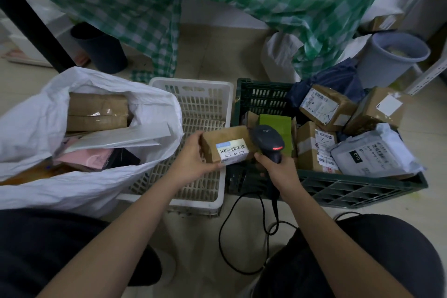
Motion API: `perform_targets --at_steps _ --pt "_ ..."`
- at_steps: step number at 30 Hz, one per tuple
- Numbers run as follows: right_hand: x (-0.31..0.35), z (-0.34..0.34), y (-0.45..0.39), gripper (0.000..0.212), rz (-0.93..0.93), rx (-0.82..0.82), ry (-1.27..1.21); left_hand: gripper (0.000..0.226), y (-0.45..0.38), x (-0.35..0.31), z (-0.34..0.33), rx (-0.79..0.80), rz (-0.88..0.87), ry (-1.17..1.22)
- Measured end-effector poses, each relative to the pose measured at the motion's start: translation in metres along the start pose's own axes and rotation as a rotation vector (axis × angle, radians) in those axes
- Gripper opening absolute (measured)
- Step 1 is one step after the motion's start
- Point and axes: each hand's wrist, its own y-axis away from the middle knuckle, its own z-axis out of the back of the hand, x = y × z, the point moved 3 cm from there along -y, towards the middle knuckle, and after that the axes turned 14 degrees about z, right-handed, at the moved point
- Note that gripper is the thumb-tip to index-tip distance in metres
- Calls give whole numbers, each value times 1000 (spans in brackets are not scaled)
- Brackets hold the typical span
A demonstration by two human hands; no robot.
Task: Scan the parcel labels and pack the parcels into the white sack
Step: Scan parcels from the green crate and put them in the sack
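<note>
Both knees frame the floor. Left hand (193,159) fingers grasp a box (226,144), label (233,151) upward so the scanner (267,144), clenched in the right hand (278,169), can read it. Beside it, the sack (48,113) gapes open, ready.

Your way into the white sack (43,113) lies open at its wide mouth, parcels already stacked inside; the white basket (205,94) beside it stands bare, while the green crate (362,191) is crowded.
</note>
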Motion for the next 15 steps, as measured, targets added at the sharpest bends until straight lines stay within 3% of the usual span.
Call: perform_targets --at_steps 3,8,15 --pt "17 -6 23 11 83 71 97 94 12 -14 14 -117 -118 -130" --pt "38 -19 64 19 164 172 227 84 32 -30 35 -257 -232 -144" --pt "48 -31 101 20 150 120 192 87 50 -28 59 -309 -240 -150"
